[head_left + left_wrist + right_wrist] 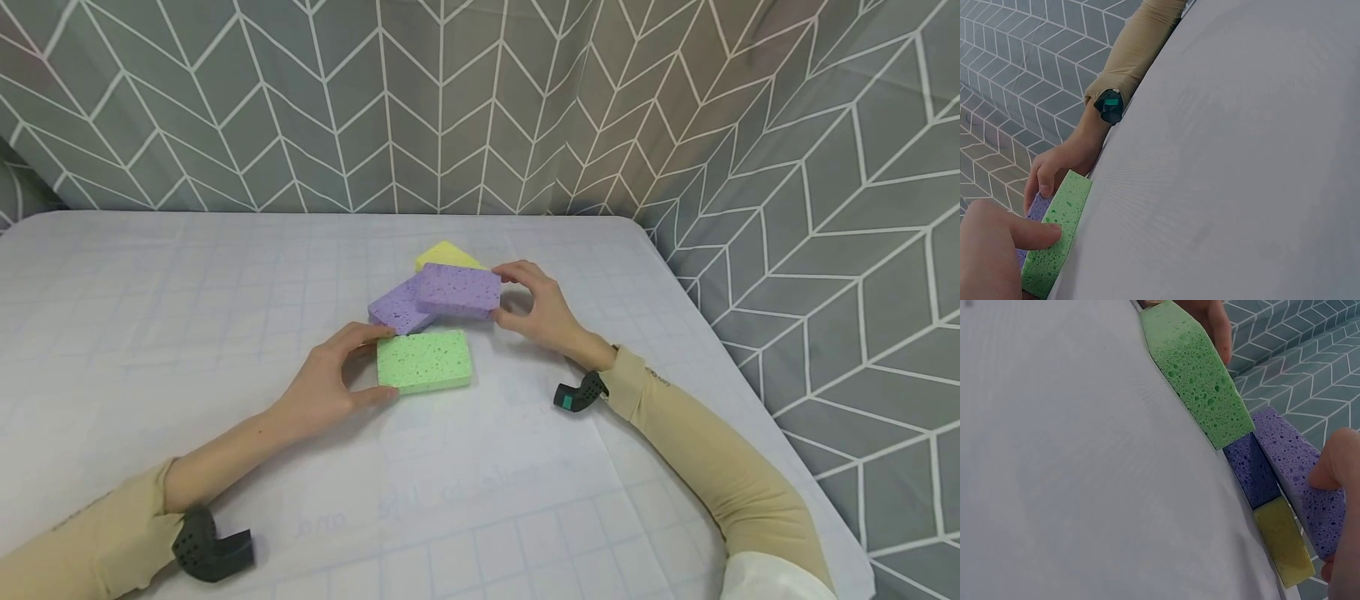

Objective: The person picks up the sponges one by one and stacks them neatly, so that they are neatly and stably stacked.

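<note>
The left hand (324,382) pinched the green sponge (425,362); the right hand (546,310) pinched the upper purple sponge (457,290); I judged this arranging, next needing steady, level support.

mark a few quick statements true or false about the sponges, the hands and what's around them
1. The left hand grips the green sponge. True.
2. The right hand holds a purple sponge. True.
3. The green sponge is the one farthest from the person. False: the yellow sponge is farthest.
4. Only one purple sponge is in view. False: there are two; the second purple sponge is partly hidden by the held one in the head view.
5. The white table covering is marked with pale grid lines. True.
6. The backdrop behind the table is plain white. False: the backdrop is grey with white lines.
</note>
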A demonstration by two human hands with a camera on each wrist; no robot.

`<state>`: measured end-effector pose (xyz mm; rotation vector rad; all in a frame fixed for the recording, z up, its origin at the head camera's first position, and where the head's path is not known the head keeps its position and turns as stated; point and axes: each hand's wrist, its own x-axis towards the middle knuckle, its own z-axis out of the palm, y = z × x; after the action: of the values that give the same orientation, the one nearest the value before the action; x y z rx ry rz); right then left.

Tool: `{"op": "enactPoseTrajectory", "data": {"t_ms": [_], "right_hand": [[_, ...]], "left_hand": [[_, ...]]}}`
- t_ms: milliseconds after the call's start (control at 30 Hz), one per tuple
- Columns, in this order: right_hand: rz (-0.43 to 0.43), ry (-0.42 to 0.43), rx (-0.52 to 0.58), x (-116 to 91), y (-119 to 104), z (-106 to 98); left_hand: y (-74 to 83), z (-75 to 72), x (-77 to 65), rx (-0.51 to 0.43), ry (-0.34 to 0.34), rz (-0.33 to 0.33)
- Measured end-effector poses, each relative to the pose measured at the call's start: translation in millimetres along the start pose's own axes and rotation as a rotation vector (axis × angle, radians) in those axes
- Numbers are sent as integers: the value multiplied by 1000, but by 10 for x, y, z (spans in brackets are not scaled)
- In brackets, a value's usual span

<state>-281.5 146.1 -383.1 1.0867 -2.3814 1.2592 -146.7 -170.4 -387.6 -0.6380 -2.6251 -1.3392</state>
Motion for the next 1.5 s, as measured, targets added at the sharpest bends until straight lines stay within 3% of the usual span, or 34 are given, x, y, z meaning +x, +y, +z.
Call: {"op": "enactPoseTrajectory", "data": {"t_ms": [533, 767, 1100, 1367, 1500], "right_hand": [[-60, 3, 10, -47, -89, 87], [-50, 2, 42, -37, -528, 15], [-114, 2, 45, -31, -524, 22], [-107, -24, 45, -36, -533, 10], [-119, -33, 52, -40, -434, 33]], "left_hand": [[13, -9, 0, -35, -7, -13], [11, -9, 4, -39, -7, -13], [14, -14, 9, -27, -10, -19], [13, -18, 4, -24, -14, -24], [11, -14, 0, -31, -21, -30]]}}
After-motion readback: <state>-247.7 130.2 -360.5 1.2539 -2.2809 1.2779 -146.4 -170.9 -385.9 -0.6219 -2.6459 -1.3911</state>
